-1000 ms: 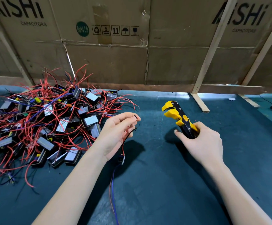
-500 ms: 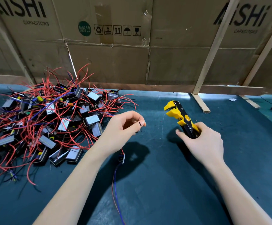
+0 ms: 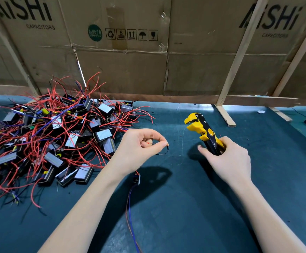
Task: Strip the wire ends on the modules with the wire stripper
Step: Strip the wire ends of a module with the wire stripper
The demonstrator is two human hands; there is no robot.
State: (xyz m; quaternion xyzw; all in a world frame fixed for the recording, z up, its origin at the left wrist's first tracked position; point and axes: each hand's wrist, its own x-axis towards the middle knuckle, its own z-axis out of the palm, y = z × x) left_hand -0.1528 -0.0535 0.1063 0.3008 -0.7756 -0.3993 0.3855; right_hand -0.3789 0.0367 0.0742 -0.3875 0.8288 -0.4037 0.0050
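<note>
Pinching a thin black wire end (image 3: 164, 152) between thumb and forefinger, left hand (image 3: 139, 148); right hand (image 3: 229, 159) grips yellow-and-black wire stripper (image 3: 203, 133), head apart from wire.

left hand (image 3: 139, 148) raised, fingertips seemingly pinched, right hand (image 3: 229, 159) fisted

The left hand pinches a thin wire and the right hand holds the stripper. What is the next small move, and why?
Probably bring the two together, so that the wire end enters the wire stripper head. The left hand pinches the dark wire with its tip free beyond the fingertips, the right hand grips the handles, and a gap of mat separates them.
</note>
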